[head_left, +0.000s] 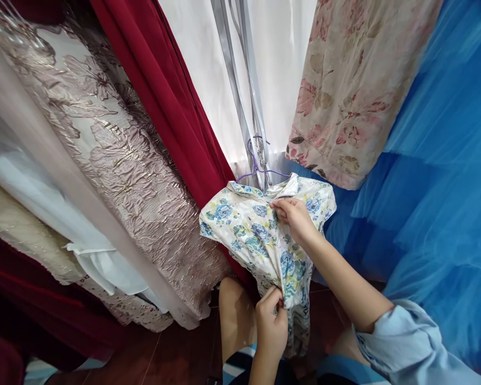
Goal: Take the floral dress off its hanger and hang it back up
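Note:
A white blouse with blue and yellow flowers (pixel 250 227) hangs in front of me from a purple hanger (pixel 246 175), its collar at the top. Near the collar, my right hand (pixel 294 214) pinches the front edge of the blouse between thumb and fingers. Lower down, my left hand (pixel 271 321) is closed on the same front edge, close to the waist. The cloth between both hands is drawn into a fold. Whether a button lies under my fingertips cannot be made out.
Grey ribbons (pixel 240 80) hang behind the hanger. On the left are a red drape (pixel 164 96) and a pink brocade gown (pixel 144 187). A pink-flowered cloth (pixel 344 101) and blue tulle (pixel 433 203) hang on the right. Dark red tiles (pixel 176 353) cover the floor.

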